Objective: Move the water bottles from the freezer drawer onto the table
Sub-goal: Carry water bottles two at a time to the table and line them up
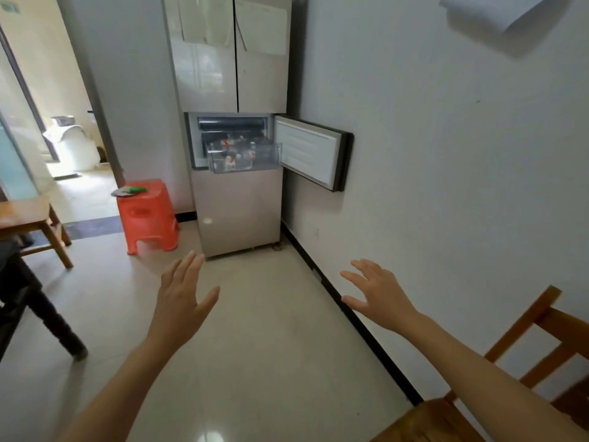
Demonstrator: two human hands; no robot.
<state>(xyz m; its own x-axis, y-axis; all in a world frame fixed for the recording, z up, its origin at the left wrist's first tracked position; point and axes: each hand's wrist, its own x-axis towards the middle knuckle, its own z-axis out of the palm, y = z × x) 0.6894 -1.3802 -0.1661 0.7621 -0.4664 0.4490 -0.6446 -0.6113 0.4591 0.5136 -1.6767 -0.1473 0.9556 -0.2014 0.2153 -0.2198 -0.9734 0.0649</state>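
My left hand (181,301) and right hand (376,298) hang spread and empty; the water bottles (234,154) lie far ahead in the pulled-out freezer drawer (264,161). I'd judge cold bottles may slip, or my arm catch the open door (309,151) at right

An orange plastic stool (146,215) stands at nine o'clock, carrying a plate (122,193) and something green (137,189). A wooden chair (522,342) sits at four o'clock beside the white wall (446,154).
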